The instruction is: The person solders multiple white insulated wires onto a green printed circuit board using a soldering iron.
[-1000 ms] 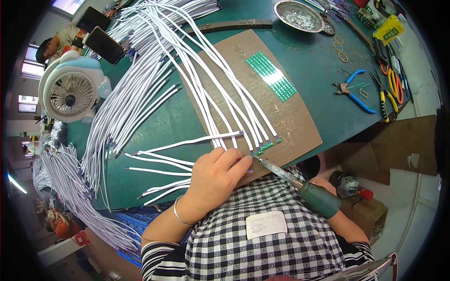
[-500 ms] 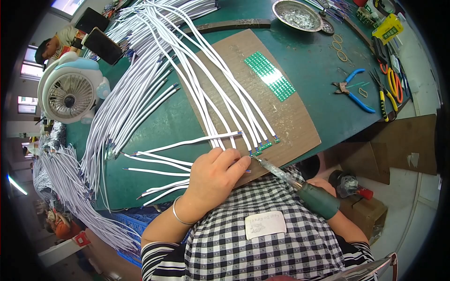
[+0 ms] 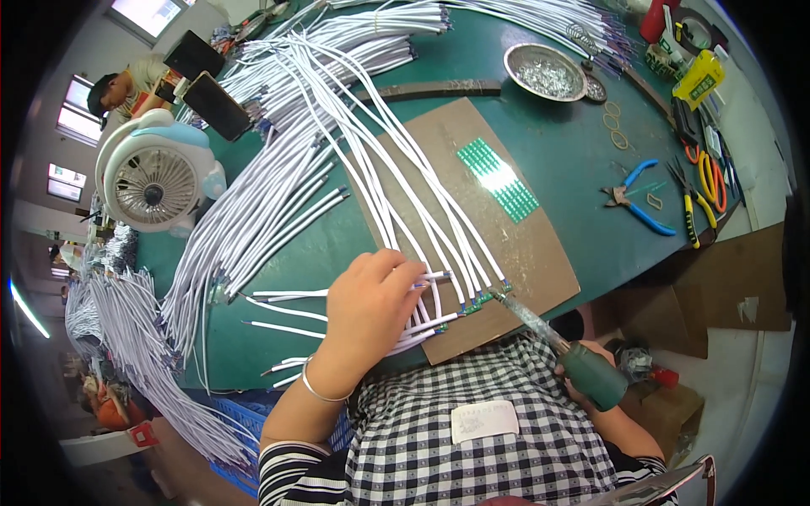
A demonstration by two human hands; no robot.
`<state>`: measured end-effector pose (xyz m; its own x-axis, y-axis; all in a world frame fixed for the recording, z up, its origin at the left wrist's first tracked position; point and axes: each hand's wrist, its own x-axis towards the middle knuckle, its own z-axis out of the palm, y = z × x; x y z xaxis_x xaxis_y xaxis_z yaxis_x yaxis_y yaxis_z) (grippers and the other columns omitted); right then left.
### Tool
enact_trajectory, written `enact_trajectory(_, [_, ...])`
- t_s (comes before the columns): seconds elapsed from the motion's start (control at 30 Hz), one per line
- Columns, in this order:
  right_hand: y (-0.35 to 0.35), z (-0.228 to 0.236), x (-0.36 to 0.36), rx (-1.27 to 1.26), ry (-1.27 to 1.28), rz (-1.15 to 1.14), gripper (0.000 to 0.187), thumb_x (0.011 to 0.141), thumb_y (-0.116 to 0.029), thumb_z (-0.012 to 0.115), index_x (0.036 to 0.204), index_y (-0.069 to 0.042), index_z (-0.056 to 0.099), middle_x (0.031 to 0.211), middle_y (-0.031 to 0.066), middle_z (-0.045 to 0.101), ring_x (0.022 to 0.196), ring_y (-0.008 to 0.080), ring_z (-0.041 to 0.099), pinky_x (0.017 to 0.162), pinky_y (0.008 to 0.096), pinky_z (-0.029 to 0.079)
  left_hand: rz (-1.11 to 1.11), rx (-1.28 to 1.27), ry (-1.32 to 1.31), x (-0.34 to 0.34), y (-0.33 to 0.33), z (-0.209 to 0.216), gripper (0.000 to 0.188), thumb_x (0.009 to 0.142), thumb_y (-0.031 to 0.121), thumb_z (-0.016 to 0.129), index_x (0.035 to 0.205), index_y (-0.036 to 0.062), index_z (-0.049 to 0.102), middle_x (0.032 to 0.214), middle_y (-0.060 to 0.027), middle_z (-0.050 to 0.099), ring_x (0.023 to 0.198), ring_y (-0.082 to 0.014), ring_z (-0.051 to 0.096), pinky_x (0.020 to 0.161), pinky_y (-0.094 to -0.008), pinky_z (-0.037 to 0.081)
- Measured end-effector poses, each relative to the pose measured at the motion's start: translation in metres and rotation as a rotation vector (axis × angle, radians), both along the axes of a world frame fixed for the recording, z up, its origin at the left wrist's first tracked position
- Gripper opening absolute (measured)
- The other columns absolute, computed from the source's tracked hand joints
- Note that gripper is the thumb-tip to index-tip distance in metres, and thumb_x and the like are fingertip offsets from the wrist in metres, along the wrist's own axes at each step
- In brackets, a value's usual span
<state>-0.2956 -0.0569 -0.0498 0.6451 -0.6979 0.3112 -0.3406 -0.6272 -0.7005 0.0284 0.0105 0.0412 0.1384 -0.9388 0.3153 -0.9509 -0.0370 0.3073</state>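
Observation:
My left hand (image 3: 371, 304) is closed over the loose white cables, thumb and fingers pinching a white cable (image 3: 434, 277) near its stripped end. My right hand (image 3: 575, 393) grips the green handle of a soldering iron (image 3: 596, 374). The iron's tip is beside small green circuit boards (image 3: 479, 302) near the front edge of a brown board (image 3: 540, 261). Several white cables run from the far side to those small boards, their ends at them. A panel of green circuit boards (image 3: 499, 180) lies farther back on the brown board.
Bundles of white cables (image 3: 245, 202) cover the left side of the green table (image 3: 278, 240), with a fan (image 3: 153, 194) beyond. A metal bowl (image 3: 544, 72) stands at the back. Blue-handled pliers (image 3: 637, 202) and yellow-handled pliers (image 3: 693, 211) lie right. A co-worker (image 3: 126, 88) sits far left.
My left hand has let go of a cable at the small boards, moved away from me, and taken hold of another. The iron's tip has shifted right. The view has tilted.

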Motion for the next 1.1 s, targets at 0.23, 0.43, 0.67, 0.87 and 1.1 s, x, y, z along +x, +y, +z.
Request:
enact_trajectory(0.23, [-0.004, 0.001, -0.002, 0.045, -0.069, 0.086, 0.011, 0.080, -0.017, 0.066, 0.081, -0.005, 0.066, 0.070, 0.0041, 0.066, 0.065, 0.0208, 0.064, 0.065, 0.0311, 0.051, -0.063, 0.037, 0.009, 0.000, -0.007, -0.012, 0.016, 0.072, 0.011, 0.073, 0.087, 0.0102, 0.067, 0.078, -0.0033, 0.060, 0.071, -0.0235, 0.054, 0.061, -0.0344, 0.045])
enact_trajectory(0.43, [-0.001, 0.015, -0.005, 0.418, 0.106, -0.064, 0.018, 0.070, -0.010, 0.067, 0.088, -0.009, 0.068, 0.094, 0.0075, 0.068, 0.083, 0.0276, 0.066, 0.071, 0.0346, 0.054, -0.242, 0.018, 0.086, -0.013, -0.004, -0.003, 0.025, 0.064, 0.008, 0.077, 0.086, 0.0110, 0.066, 0.069, -0.0026, 0.054, 0.062, -0.0219, 0.049, 0.056, -0.0340, 0.041])
enact_trajectory(0.67, [0.003, 0.001, -0.009, 0.287, -0.035, 0.024, 0.020, 0.071, -0.008, 0.067, 0.090, -0.007, 0.067, 0.094, 0.0090, 0.068, 0.084, 0.0272, 0.066, 0.072, 0.0336, 0.054, -0.362, 0.018, 0.296, -0.014, -0.004, -0.024, 0.024, 0.070, 0.009, 0.071, 0.093, 0.0108, 0.066, 0.072, -0.0037, 0.053, 0.063, -0.0215, 0.056, 0.053, -0.0344, 0.044])
enact_trajectory(0.87, [0.005, 0.002, -0.013, 0.348, -0.084, 0.028, 0.026, 0.073, -0.008, 0.069, 0.098, -0.003, 0.064, 0.095, 0.0111, 0.067, 0.084, 0.0262, 0.066, 0.073, 0.0326, 0.054, -0.390, -0.026, 0.283, -0.017, 0.001, -0.019, 0.027, 0.069, 0.006, 0.069, 0.096, 0.0097, 0.066, 0.072, -0.0045, 0.054, 0.062, -0.0216, 0.055, 0.051, -0.0344, 0.043])
enact_trajectory(1.1, [0.003, 0.005, -0.009, 0.199, -0.029, 0.081, 0.024, 0.074, -0.010, 0.069, 0.097, -0.003, 0.064, 0.096, 0.0104, 0.067, 0.084, 0.0254, 0.066, 0.073, 0.0308, 0.054, -0.370, -0.038, 0.084, -0.024, 0.004, -0.022, 0.027, 0.072, 0.010, 0.067, 0.099, 0.0103, 0.065, 0.069, -0.0030, 0.044, 0.059, -0.0190, 0.048, 0.050, -0.0325, 0.040])
